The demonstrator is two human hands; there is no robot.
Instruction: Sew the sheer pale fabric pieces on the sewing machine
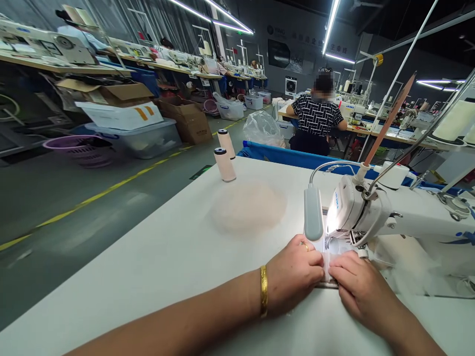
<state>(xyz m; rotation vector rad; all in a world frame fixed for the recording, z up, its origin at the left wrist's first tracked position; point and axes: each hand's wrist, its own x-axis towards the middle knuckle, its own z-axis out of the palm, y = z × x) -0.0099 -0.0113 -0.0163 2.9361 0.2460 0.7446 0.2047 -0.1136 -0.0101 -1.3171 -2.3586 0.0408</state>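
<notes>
1. Your left hand (295, 272) lies flat, fingers together, pressing the left edge of a small white fabric strip (328, 269) onto the table (156, 257); it grips nothing.
2. Your right hand (356, 284) mirrors it on the strip's right edge, fingertips down and nearly meeting the left hand's.
3. The strip sits between your hands, its far end under the needle area of the sewing machine (389, 212), lit by the lamp (313, 212).
4. By my reading, you are in the feeding step: holding the strip straight as it enters the stitch line.
5. The next move calls for even pressure from both hands, the edges kept aligned, and fingertips kept just short of the needle.
6. Further out, a pale fabric pile (248, 205) rests mid-table, and two thread cones (225, 158) stand near the far edge.
7. Beyond, a person (317, 121) sits at another table.
</notes>
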